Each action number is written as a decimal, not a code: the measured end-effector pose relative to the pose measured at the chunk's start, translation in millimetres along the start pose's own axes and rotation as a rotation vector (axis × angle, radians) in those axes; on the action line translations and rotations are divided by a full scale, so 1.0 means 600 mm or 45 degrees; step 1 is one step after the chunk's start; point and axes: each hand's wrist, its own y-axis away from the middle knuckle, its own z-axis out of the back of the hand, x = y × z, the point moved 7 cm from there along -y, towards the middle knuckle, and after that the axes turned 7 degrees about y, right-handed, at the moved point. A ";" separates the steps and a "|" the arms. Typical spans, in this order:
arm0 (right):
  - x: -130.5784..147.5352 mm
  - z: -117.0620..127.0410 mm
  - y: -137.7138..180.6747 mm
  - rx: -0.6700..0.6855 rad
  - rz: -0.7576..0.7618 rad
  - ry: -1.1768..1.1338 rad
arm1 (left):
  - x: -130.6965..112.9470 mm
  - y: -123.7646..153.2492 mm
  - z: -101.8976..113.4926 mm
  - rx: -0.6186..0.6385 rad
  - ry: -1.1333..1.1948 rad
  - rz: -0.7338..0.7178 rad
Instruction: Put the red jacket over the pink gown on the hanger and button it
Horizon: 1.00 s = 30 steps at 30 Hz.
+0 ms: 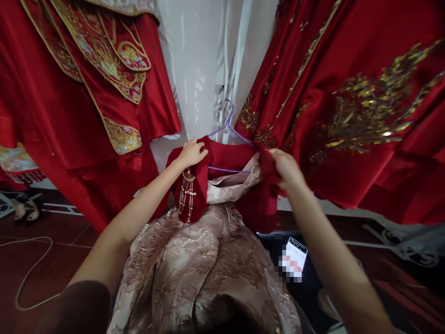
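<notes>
Set apart, my left hand (193, 152) and my slightly blurred right hand (287, 168) each clasp one shoulder of the beaded red cloth top (225, 155), which spans left to right between them on a thin purple hanger (227, 123), above shiny pale-pink brocade cloth (187, 255), neither hand clearly nearer.

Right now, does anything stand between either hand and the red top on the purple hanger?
Nothing visible does: the left hand and the slightly blurred right hand both hold the red top directly, near its shoulders.
</notes>
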 end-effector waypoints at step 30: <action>-0.040 -0.165 0.032 0.472 0.566 0.205 | -0.098 0.091 -0.021 -0.012 0.411 -0.177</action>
